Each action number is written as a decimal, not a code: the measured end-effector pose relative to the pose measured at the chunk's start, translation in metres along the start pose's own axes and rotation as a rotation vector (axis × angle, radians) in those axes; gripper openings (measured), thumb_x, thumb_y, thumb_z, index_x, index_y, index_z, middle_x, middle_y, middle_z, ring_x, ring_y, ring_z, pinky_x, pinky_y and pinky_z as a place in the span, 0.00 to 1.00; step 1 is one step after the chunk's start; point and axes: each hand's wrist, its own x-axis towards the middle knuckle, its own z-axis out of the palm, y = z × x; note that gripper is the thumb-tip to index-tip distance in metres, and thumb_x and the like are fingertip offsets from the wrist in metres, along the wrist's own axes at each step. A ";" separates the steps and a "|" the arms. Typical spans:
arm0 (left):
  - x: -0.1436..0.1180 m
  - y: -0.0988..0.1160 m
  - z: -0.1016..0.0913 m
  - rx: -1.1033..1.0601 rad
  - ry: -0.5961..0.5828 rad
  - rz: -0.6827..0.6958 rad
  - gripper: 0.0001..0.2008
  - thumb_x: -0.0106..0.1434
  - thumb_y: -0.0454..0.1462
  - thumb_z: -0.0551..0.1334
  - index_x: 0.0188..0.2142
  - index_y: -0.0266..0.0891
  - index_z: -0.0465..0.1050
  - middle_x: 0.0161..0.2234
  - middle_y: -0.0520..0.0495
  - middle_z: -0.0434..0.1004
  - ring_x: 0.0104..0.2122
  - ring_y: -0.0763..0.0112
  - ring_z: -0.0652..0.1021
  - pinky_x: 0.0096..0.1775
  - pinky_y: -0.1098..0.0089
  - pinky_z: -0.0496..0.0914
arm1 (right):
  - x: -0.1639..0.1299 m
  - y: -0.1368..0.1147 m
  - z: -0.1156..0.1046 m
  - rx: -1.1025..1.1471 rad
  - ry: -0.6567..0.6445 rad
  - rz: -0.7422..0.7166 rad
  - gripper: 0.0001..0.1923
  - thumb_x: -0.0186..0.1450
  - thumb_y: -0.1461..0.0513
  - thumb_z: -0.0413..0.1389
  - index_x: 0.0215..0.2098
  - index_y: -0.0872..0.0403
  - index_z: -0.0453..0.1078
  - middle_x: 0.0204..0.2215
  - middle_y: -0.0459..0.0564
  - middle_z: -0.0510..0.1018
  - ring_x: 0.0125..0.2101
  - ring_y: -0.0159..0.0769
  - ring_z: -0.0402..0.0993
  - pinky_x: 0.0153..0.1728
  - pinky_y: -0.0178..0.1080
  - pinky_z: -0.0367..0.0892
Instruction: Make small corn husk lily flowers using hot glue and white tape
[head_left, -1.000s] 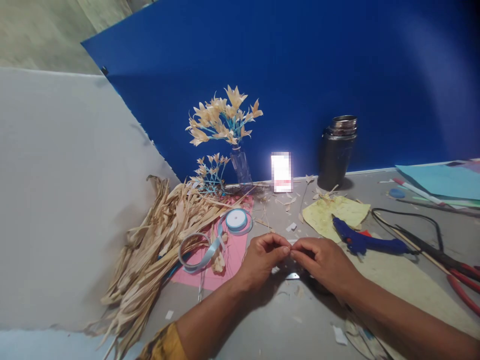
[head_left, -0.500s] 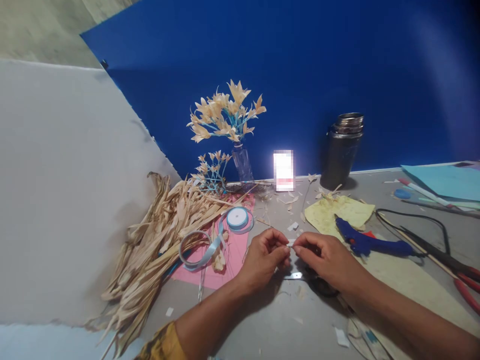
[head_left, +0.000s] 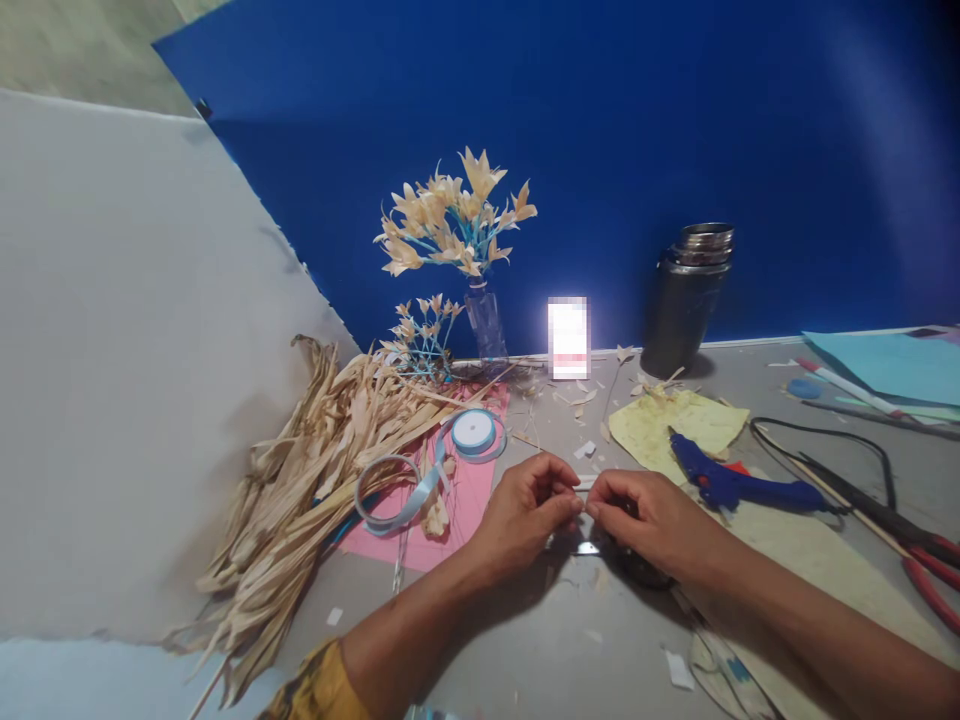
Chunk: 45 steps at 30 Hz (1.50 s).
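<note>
While dried husks [head_left: 358, 430] and a ribbon spool [head_left: 474, 430] are set leftward, perhaps for easy reach, the left hand [head_left: 534, 508] and right hand [head_left: 636, 510] are held narrow, nearly touching, above scissors [head_left: 588, 548], seemingly for fine control; whether anything is pinched cannot be told. Rightward, a glue gun [head_left: 772, 492] is laid nozzle-over yellow paper [head_left: 651, 425], likely against drips.

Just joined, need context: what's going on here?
Someone's left hand and right hand nearly touch above the table; anything pinched between them is too small to tell. Dried husks and light-blue ribbon lie to the left, a blue glue gun to the right. Behind, pale flowers stand in a clear bottle.
</note>
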 end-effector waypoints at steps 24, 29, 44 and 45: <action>-0.001 -0.010 0.016 -0.553 0.057 -0.197 0.23 0.49 0.46 0.78 0.38 0.33 0.81 0.16 0.57 0.63 0.18 0.81 0.60 0.22 0.76 0.52 | -0.005 -0.004 0.025 0.103 0.235 0.031 0.15 0.67 0.54 0.50 0.28 0.51 0.70 0.24 0.45 0.77 0.27 0.38 0.72 0.31 0.38 0.64; 0.001 -0.011 0.013 -0.561 0.120 -0.236 0.24 0.44 0.44 0.81 0.35 0.32 0.79 0.17 0.59 0.60 0.18 0.82 0.59 0.22 0.77 0.50 | -0.005 -0.004 0.026 0.119 0.218 0.045 0.15 0.65 0.53 0.50 0.27 0.51 0.69 0.22 0.44 0.73 0.25 0.36 0.68 0.28 0.37 0.61; 0.000 -0.010 0.012 -0.530 0.109 -0.197 0.25 0.40 0.45 0.82 0.21 0.36 0.68 0.17 0.56 0.64 0.18 0.79 0.66 0.22 0.76 0.50 | -0.005 -0.002 0.029 0.474 0.003 0.211 0.17 0.65 0.50 0.54 0.27 0.52 0.69 0.16 0.40 0.67 0.18 0.29 0.60 0.21 0.34 0.56; 0.000 -0.010 0.012 -0.531 0.103 -0.195 0.25 0.40 0.45 0.82 0.21 0.36 0.68 0.17 0.55 0.65 0.18 0.78 0.67 0.22 0.76 0.50 | -0.005 -0.001 0.029 0.502 -0.015 0.231 0.17 0.65 0.49 0.54 0.28 0.53 0.70 0.16 0.40 0.67 0.17 0.29 0.60 0.21 0.34 0.56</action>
